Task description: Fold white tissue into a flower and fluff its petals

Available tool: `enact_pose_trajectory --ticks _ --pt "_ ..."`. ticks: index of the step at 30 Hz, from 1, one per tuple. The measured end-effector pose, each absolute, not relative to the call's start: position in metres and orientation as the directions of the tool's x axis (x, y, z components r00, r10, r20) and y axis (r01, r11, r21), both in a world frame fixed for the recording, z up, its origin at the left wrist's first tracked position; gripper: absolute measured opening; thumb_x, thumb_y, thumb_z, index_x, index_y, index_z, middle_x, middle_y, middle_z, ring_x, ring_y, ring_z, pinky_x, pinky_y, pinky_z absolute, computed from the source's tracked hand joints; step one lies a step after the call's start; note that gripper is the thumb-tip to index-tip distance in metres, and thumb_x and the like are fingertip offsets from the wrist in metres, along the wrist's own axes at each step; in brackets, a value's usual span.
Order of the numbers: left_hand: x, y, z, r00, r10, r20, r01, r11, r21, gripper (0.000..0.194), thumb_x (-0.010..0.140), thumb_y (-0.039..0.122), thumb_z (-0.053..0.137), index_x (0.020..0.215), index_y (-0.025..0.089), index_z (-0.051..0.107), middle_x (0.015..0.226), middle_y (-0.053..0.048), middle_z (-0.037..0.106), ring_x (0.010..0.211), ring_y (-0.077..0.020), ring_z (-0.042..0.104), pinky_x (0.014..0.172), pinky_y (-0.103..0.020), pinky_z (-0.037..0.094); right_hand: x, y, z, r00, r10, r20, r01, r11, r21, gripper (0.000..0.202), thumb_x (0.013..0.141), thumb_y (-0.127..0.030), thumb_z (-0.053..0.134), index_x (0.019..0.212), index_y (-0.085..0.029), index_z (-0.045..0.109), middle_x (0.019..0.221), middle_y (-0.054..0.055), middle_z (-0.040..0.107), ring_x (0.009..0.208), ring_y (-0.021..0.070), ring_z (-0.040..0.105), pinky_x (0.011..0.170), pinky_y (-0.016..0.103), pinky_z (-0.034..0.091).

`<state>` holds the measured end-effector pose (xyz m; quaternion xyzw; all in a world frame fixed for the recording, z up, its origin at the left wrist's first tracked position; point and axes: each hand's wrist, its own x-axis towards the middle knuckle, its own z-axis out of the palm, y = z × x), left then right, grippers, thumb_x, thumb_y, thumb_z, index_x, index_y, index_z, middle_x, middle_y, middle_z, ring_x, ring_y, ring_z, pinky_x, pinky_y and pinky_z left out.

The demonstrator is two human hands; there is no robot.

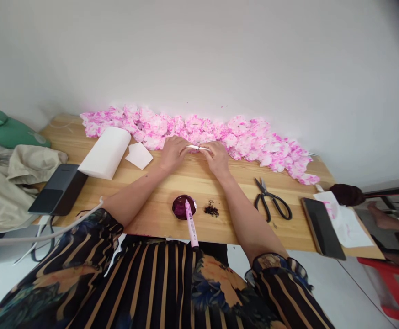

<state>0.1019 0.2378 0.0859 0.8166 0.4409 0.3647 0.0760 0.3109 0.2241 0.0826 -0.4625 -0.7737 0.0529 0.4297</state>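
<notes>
Pinching a white strip (pixel 192 147): left hand (pixel 173 152), right hand (pixel 217 158); ends hidden.

Table (pixel 192 178): it was light wood, with its grain showing before you.
Back edge: pink-and-white flowers (pixel 158 124) lay in a long row.
Your left: a white paper stack (pixel 105 153) sat near a loose white sheet (pixel 139 156) and a dark box (pixel 60 191).
Nearest you: a pink marker (pixel 191 228) rested across a purple dish (pixel 178 209), beside dark ties (pixel 212 209).
Your right: scissors (pixel 267 193) lay slightly apart-bladed, a phone (pixel 323 228) against pink-marked paper (pixel 350 226).
</notes>
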Motion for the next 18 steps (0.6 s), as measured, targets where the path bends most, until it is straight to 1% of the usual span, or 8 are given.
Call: enact_pose_trajectory --ticks 2,3,8,11,15,17,18 --pt "0.1039 0.2372 0.0858 0.338 0.764 0.549 0.645 -0.613 0.456 0.046 0.103 0.053 0.044 0.116 0.021 0.075 0.111 -0.011 0.077 0.107 -0.0274 0.063 0.095 -0.042 0.04 0.31 0.2244 0.0802 -0.203 0.755 0.624 0.67 0.572 -0.474 0.041 0.101 -0.055 0.05 0.099 -0.025 0.077 0.097 0.007 0.078 0.095 0.0254 0.067 0.088 0.042 0.05" --pt "0.1047 0.2369 0.086 0.346 0.759 0.551 0.638 -0.622 0.455 0.045 0.102 0.052 0.046 0.117 0.021 0.075 0.112 -0.011 0.077 0.108 -0.0273 0.063 0.096 -0.042 0.04 0.3098 0.2247 0.079 -0.21 0.747 0.631 0.663 0.583 -0.47 0.042 0.101 -0.056 0.05 0.099 -0.024 0.078 0.097 0.008 0.078 0.095 0.0257 0.067 0.088 0.043 0.049" --pt "0.1063 0.2364 0.0884 0.388 0.775 0.499 0.655 -0.612 0.443 0.04 0.103 0.046 0.046 0.099 0.022 0.079 0.094 -0.01 0.077 0.098 -0.0269 0.065 0.094 -0.044 0.039 0.3088 0.2262 0.0756 -0.238 0.733 0.637 0.645 0.609 -0.461 0.042 0.101 -0.055 0.05 0.105 -0.024 0.078 0.102 0.009 0.078 0.097 0.0265 0.068 0.089 0.043 0.05" --pt "0.1062 0.2368 0.0878 0.371 0.785 0.496 0.659 -0.599 0.455 0.038 0.102 0.044 0.048 0.098 0.023 0.079 0.091 -0.009 0.077 0.096 -0.0269 0.064 0.093 -0.044 0.039 0.3086 0.2262 0.0758 -0.231 0.758 0.61 0.66 0.583 -0.474 0.041 0.101 -0.055 0.049 0.107 -0.026 0.077 0.104 0.008 0.078 0.099 0.0266 0.068 0.091 0.044 0.05" --pt "0.1077 0.2364 0.0866 0.393 0.768 0.505 0.651 -0.62 0.437 0.034 0.101 0.039 0.049 0.093 0.022 0.078 0.088 -0.008 0.076 0.094 -0.0264 0.064 0.092 -0.044 0.04 0.3081 0.2251 0.077 -0.253 0.761 0.597 0.658 0.588 -0.47 0.04 0.102 -0.053 0.048 0.102 -0.024 0.077 0.102 0.009 0.078 0.099 0.027 0.067 0.09 0.044 0.05" --pt "0.1089 0.2357 0.087 0.406 0.755 0.514 0.649 -0.635 0.419 0.034 0.1 0.038 0.05 0.086 0.021 0.077 0.086 -0.008 0.075 0.093 -0.0263 0.064 0.091 -0.044 0.04 0.3068 0.2245 0.0772 -0.248 0.768 0.59 0.638 0.588 -0.498 0.038 0.101 -0.052 0.05 0.098 -0.024 0.076 0.1 0.009 0.078 0.098 0.0268 0.067 0.092 0.044 0.051" --pt "0.1093 0.2355 0.0876 0.4 0.754 0.521 0.647 -0.635 0.422 0.034 0.099 0.038 0.05 0.084 0.021 0.076 0.086 -0.008 0.075 0.092 -0.0261 0.064 0.09 -0.043 0.041 0.3058 0.2244 0.0771 -0.22 0.787 0.577 0.613 0.572 -0.545 0.036 0.1 -0.052 0.053 0.097 -0.024 0.076 0.1 0.008 0.077 0.098 0.0263 0.067 0.092 0.044 0.051"
